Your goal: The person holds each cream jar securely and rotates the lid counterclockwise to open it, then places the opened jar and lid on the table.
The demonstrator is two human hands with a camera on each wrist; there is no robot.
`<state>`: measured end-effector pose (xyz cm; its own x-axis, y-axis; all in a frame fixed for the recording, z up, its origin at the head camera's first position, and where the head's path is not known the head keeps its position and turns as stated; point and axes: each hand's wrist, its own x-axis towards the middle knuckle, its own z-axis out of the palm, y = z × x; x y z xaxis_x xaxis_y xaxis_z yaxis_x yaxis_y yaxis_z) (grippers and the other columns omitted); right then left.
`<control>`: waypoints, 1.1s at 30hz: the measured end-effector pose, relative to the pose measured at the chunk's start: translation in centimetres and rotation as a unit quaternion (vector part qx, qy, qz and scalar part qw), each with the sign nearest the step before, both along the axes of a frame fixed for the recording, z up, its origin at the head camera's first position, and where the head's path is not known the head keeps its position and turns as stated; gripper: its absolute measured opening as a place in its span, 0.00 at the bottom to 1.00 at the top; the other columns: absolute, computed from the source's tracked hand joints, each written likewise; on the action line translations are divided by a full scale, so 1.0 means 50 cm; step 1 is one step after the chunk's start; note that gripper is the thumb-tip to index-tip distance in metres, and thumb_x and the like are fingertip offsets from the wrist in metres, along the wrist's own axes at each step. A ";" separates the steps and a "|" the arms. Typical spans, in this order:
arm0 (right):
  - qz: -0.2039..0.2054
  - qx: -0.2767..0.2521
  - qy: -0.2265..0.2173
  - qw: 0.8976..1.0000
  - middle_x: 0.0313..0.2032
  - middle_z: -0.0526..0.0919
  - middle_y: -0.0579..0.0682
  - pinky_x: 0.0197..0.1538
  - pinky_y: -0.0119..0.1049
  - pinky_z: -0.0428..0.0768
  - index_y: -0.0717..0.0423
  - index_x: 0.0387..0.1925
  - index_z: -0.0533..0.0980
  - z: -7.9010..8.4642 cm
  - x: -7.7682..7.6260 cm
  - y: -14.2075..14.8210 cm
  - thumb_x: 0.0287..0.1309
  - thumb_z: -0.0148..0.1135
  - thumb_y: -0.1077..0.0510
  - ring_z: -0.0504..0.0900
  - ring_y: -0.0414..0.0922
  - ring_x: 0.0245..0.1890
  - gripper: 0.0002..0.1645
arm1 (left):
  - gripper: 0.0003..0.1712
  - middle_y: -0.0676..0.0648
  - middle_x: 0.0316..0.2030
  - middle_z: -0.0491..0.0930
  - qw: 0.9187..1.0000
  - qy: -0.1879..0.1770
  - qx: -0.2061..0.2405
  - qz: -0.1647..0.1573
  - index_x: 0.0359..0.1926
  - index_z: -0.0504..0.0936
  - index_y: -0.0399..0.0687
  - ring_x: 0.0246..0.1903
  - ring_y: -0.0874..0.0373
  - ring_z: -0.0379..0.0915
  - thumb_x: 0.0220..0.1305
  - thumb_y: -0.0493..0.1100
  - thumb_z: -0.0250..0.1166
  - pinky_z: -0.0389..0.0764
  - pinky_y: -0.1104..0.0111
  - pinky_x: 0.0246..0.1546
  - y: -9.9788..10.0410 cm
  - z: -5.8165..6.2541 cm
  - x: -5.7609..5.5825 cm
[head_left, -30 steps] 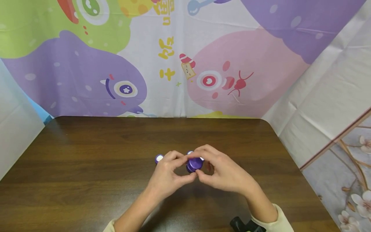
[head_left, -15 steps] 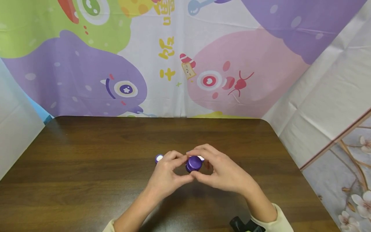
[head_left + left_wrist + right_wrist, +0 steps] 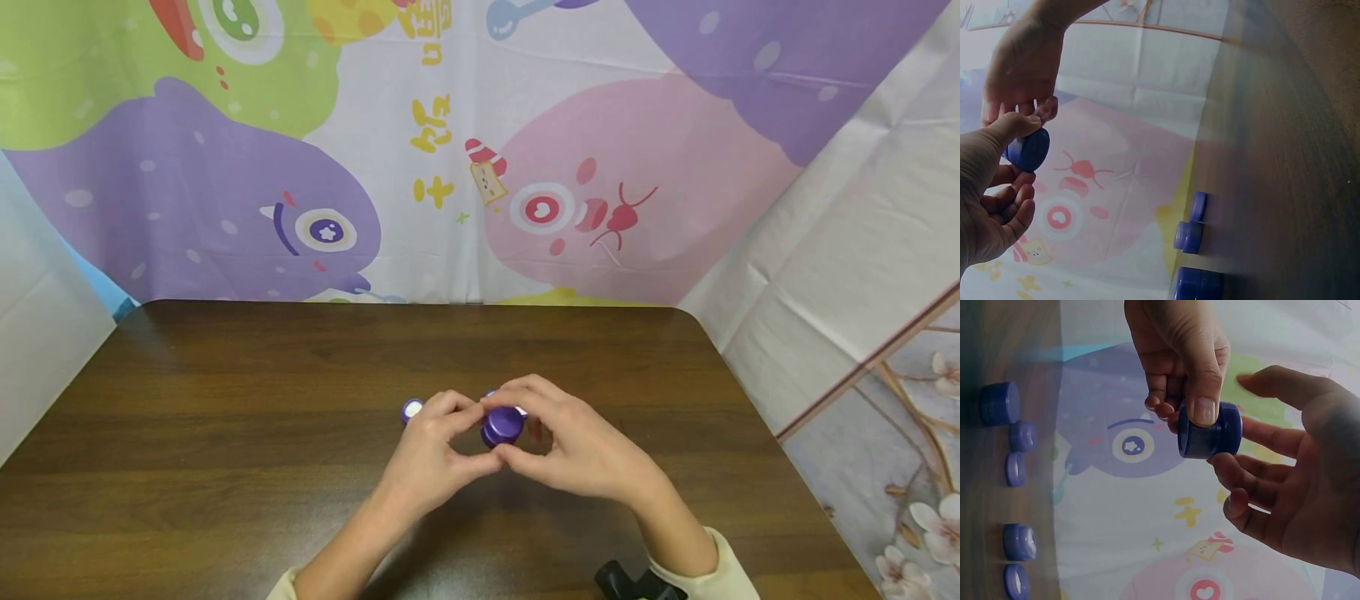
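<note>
A small purple screw-top jar (image 3: 503, 427) is held up between both hands above the brown table. The left hand (image 3: 429, 454) grips its body, and the thumb presses on the side in the right wrist view. The lid (image 3: 1230, 429) is at the upper end. Fingers of the right hand (image 3: 588, 446) curl against this lid. In the right wrist view the right thumb (image 3: 1269, 381) stands a little off it; in the head view it lies along the near side. The jar's far side is hidden by the fingers.
On the table are a larger purple jar (image 3: 999, 404), a smaller jar (image 3: 1023, 435), a ring-like lid (image 3: 1015, 469), another jar (image 3: 1019, 542) with a white end, and a second lid (image 3: 1017, 582). A black object (image 3: 637, 581) lies by the right sleeve.
The right thumb has shifted slightly left along the jar's near side, and the purple top has tilted a little. Otherwise both hands stay in place.
</note>
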<state>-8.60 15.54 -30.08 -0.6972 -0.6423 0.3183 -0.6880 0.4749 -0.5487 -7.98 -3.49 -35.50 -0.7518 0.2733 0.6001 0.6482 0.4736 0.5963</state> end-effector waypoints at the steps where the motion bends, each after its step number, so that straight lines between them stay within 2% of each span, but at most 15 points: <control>1: -0.010 -0.002 0.000 1.000 0.47 0.76 0.43 0.30 0.25 0.75 0.50 0.52 0.74 0.001 0.001 0.000 0.53 0.67 0.54 0.72 0.35 0.27 0.24 | 0.24 0.51 0.32 0.79 1.000 0.003 0.000 0.001 0.42 0.85 0.39 0.35 0.61 0.73 0.40 0.42 0.76 0.77 0.73 0.35 0.000 -0.001 0.000; 4: -0.047 -0.005 -0.002 0.999 0.41 0.77 0.41 0.27 0.25 0.72 0.48 0.49 0.77 0.003 0.003 -0.001 0.49 0.69 0.49 0.71 0.37 0.25 0.24 | 0.24 0.51 0.31 0.79 1.000 0.009 -0.001 0.003 0.42 0.85 0.38 0.34 0.61 0.73 0.40 0.43 0.77 0.77 0.73 0.34 0.000 0.000 0.000; 7: -0.068 0.004 0.002 0.998 0.35 0.76 0.39 0.25 0.24 0.71 0.48 0.44 0.79 0.003 0.003 -0.001 0.48 0.71 0.49 0.70 0.35 0.24 0.20 | 0.24 0.52 0.32 0.79 1.000 0.008 0.002 0.003 0.41 0.85 0.39 0.34 0.62 0.73 0.40 0.43 0.77 0.77 0.74 0.34 0.001 0.000 0.000; 9: -0.058 0.011 0.005 0.998 0.35 0.76 0.39 0.25 0.24 0.72 0.48 0.44 0.79 0.001 0.002 0.000 0.49 0.70 0.52 0.70 0.34 0.24 0.19 | 0.24 0.51 0.32 0.79 1.000 0.001 0.004 0.001 0.42 0.85 0.38 0.35 0.62 0.73 0.40 0.43 0.77 0.77 0.74 0.34 0.001 0.000 0.001; 12: -0.024 0.014 0.003 1.000 0.41 0.77 0.41 0.28 0.25 0.75 0.49 0.48 0.77 -0.001 0.001 0.002 0.51 0.67 0.58 0.72 0.34 0.26 0.19 | 0.23 0.51 0.32 0.79 1.000 0.000 0.004 -0.001 0.42 0.85 0.39 0.35 0.61 0.73 0.41 0.43 0.76 0.77 0.74 0.34 0.001 0.000 0.001; 15: -0.006 0.010 -0.003 1.000 0.46 0.76 0.42 0.30 0.25 0.76 0.49 0.52 0.75 0.000 0.002 0.002 0.52 0.65 0.58 0.73 0.34 0.28 0.22 | 0.24 0.51 0.32 0.79 1.000 0.004 0.003 0.002 0.42 0.85 0.39 0.34 0.61 0.73 0.41 0.43 0.76 0.77 0.74 0.34 0.000 0.000 0.001; 19: -0.040 0.002 0.004 0.999 0.44 0.77 0.40 0.28 0.25 0.73 0.48 0.50 0.76 0.002 0.002 0.000 0.50 0.69 0.50 0.70 0.34 0.26 0.24 | 0.24 0.51 0.31 0.79 1.000 0.012 -0.001 0.009 0.42 0.85 0.39 0.34 0.62 0.73 0.40 0.43 0.77 0.77 0.74 0.34 -0.001 0.001 0.001; 22: -0.065 0.004 0.008 0.998 0.37 0.77 0.39 0.25 0.24 0.71 0.47 0.45 0.79 0.002 0.003 0.000 0.48 0.71 0.49 0.69 0.34 0.24 0.21 | 0.23 0.51 0.31 0.79 1.000 0.014 -0.002 0.009 0.41 0.86 0.40 0.34 0.62 0.73 0.40 0.44 0.77 0.77 0.74 0.33 0.000 0.000 0.001; 25: -0.051 0.011 0.005 0.999 0.37 0.77 0.40 0.26 0.25 0.73 0.48 0.45 0.79 0.002 0.003 0.001 0.49 0.70 0.53 0.70 0.32 0.25 0.19 | 0.23 0.51 0.32 0.78 1.000 0.009 0.001 0.004 0.41 0.85 0.39 0.34 0.62 0.72 0.40 0.43 0.77 0.77 0.75 0.33 -0.001 -0.001 0.002; 28: -0.023 0.014 0.002 1.000 0.42 0.77 0.42 0.28 0.26 0.75 0.49 0.49 0.76 0.002 0.002 0.002 0.51 0.67 0.59 0.71 0.32 0.27 0.21 | 0.24 0.51 0.32 0.78 1.000 0.009 0.003 0.001 0.42 0.85 0.38 0.34 0.62 0.72 0.41 0.43 0.76 0.77 0.75 0.33 -0.001 -0.002 0.002; 31: -0.015 0.009 0.002 1.000 0.46 0.76 0.42 0.29 0.26 0.75 0.49 0.52 0.75 0.003 0.002 0.002 0.52 0.67 0.57 0.72 0.34 0.27 0.24 | 0.24 0.51 0.31 0.78 1.000 0.012 0.001 0.006 0.42 0.85 0.39 0.33 0.62 0.72 0.41 0.43 0.76 0.77 0.74 0.33 -0.002 -0.001 0.002; 33: -0.032 0.007 0.005 0.999 0.45 0.77 0.41 0.28 0.25 0.73 0.48 0.52 0.75 0.003 0.002 0.001 0.51 0.69 0.53 0.71 0.35 0.26 0.25 | 0.24 0.51 0.31 0.78 1.000 0.015 -0.001 0.010 0.42 0.85 0.39 0.33 0.62 0.72 0.40 0.43 0.76 0.77 0.74 0.33 -0.003 0.000 0.001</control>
<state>-8.49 15.59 -29.91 -0.7336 -0.6013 0.3167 -0.6616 0.5252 -0.5352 -7.93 -3.63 -35.48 -0.7384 0.2600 0.6223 0.6566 0.4877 0.5754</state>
